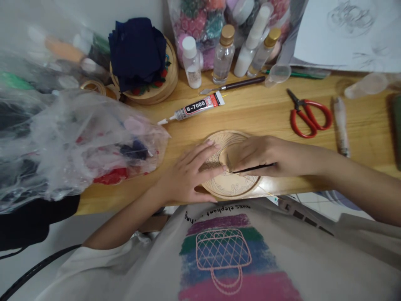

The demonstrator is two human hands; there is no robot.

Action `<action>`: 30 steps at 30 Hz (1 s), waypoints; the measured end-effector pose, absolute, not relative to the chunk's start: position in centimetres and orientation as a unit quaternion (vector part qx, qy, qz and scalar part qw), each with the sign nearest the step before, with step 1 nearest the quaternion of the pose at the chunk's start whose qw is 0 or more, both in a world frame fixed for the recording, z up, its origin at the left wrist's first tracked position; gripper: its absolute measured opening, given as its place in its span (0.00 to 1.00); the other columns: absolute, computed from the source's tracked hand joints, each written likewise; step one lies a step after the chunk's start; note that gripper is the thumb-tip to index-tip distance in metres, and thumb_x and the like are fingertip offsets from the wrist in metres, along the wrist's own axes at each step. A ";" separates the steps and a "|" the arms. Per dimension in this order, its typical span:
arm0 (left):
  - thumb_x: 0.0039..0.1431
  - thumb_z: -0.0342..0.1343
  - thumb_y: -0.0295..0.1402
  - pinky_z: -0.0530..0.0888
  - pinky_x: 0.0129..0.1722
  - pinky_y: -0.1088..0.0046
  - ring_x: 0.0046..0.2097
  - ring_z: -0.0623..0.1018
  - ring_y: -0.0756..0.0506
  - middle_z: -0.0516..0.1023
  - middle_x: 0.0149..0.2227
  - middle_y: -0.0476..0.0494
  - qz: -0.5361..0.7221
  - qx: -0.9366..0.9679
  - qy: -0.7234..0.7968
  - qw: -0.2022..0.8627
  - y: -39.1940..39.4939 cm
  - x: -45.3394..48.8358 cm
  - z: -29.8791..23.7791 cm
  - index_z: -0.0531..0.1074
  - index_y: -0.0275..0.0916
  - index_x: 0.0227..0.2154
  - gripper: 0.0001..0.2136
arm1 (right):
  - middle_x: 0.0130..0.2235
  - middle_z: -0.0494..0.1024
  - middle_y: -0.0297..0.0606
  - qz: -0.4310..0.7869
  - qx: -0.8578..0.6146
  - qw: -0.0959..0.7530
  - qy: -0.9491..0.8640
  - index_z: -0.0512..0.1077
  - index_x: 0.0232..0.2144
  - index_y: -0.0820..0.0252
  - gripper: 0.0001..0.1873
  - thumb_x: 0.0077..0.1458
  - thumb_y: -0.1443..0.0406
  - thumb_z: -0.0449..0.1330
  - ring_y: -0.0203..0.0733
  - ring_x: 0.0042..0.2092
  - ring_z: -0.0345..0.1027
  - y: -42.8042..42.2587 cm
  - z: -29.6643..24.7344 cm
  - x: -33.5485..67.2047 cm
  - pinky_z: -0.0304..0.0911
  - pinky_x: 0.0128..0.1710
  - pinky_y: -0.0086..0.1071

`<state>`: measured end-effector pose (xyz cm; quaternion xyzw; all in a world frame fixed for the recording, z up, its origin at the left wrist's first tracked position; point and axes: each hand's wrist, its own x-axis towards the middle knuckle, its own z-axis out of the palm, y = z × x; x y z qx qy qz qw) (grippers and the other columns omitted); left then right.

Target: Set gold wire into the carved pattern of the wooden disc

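Note:
A round, pale wooden disc (233,191) with fine engraved line patterns lies flat near the table's front edge. Fingers spread, my left hand (188,170) rests on the disc's left side. My right hand (258,151) is over the disc's right half, closed around a thin dark pointed tool (255,168). The tool's tip points left, close to my left index finger. Its exact kind I cannot make out, because my fingers cover much of it. Part of the disc's middle and right side is hidden under the right hand.
Behind the disc lie a B-7000 glue tube (200,105) and a dark-handled palette knife (241,84). Red-handled scissors (310,113) sit to the right. Plastic bags (78,138) crowd the left side. Small bottles (224,56) and a wooden box (171,71) topped with navy fabric stand at the back.

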<state>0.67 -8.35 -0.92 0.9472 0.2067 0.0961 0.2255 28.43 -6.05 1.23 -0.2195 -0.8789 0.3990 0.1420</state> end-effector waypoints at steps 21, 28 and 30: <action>0.60 0.58 0.54 0.58 0.65 0.42 0.71 0.53 0.29 0.56 0.69 0.30 0.082 0.955 0.191 0.210 -8.4 1.0 -1.4 0.70 0.43 0.60 0.29 | 0.32 0.80 0.33 0.352 -0.460 0.320 -0.750 0.79 0.42 0.46 0.09 0.58 0.62 0.65 0.39 0.33 0.73 -9.6 2.8 31.5 0.68 0.30 0.35; 0.61 0.58 0.53 0.60 0.64 0.40 0.70 0.55 0.27 0.56 0.68 0.27 0.094 0.956 0.185 0.207 -8.4 1.0 -1.5 0.70 0.42 0.59 0.29 | 0.38 0.83 0.34 0.332 -0.632 0.395 -0.578 0.81 0.39 0.49 0.06 0.56 0.62 0.66 0.41 0.37 0.78 -14.1 1.7 30.1 0.75 0.36 0.34; 0.60 0.58 0.54 0.61 0.63 0.39 0.70 0.55 0.27 0.56 0.68 0.27 0.099 0.955 0.184 0.208 -8.5 1.0 -1.7 0.70 0.42 0.59 0.29 | 0.39 0.84 0.34 0.323 -0.635 0.392 -0.581 0.79 0.42 0.50 0.08 0.59 0.61 0.64 0.42 0.38 0.79 -15.1 1.4 29.3 0.76 0.38 0.36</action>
